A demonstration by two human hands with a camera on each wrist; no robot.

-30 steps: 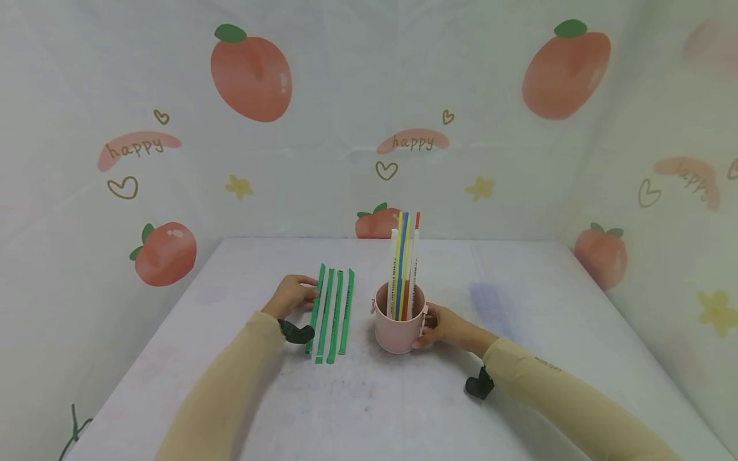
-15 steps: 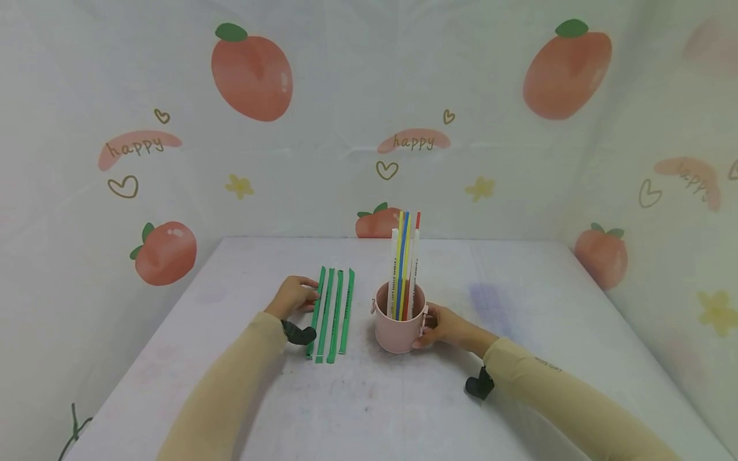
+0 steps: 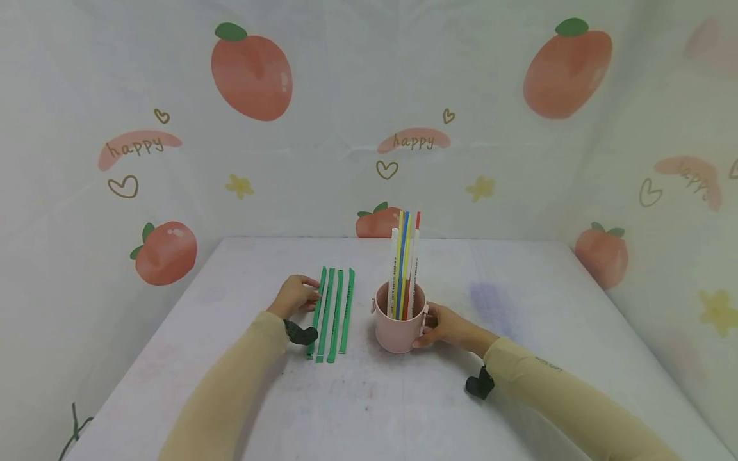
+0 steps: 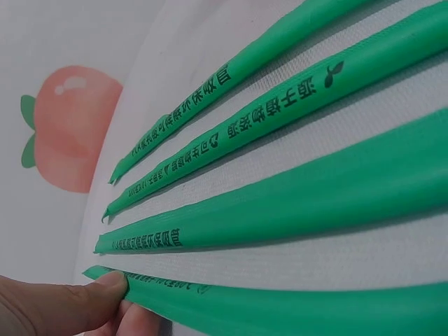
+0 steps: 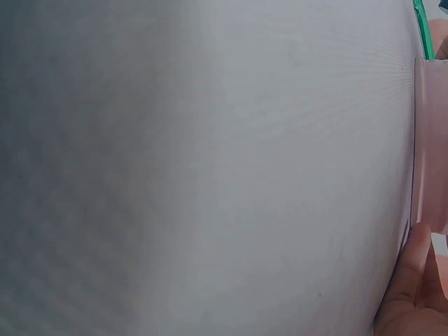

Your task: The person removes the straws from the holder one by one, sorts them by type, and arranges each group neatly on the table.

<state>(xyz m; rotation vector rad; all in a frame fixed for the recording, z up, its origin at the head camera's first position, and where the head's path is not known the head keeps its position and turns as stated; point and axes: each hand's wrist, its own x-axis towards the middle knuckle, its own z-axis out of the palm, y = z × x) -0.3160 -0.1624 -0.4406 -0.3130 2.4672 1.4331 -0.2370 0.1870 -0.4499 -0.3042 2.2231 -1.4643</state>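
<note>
Several green-wrapped straws [image 3: 346,314] lie side by side on the table, left of the middle. My left hand [image 3: 293,297] pinches the leftmost green straw [image 4: 294,308] near its far end; in the left wrist view the thumb is on top and a finger shows below. To the right, a pink bucket [image 3: 396,337] stands upright with white, yellow, blue and red straws [image 3: 401,262] sticking out of it. My right hand [image 3: 452,330] grips the bucket's right side by its handle, thumb in front; the fingers behind are mostly hidden.
A white cloth covers the table [image 3: 369,410]. White curtains [image 3: 346,77] printed with peaches stand behind and at both sides. A blue-purple stain [image 3: 490,304] marks the cloth to the right, and a green cord [image 3: 75,426] hangs at the lower left.
The leftmost green straw has shifted slightly right, closer to the others, and lies more evenly with them. My left hand moved right with it. My right hand and the bucket stayed put.
</note>
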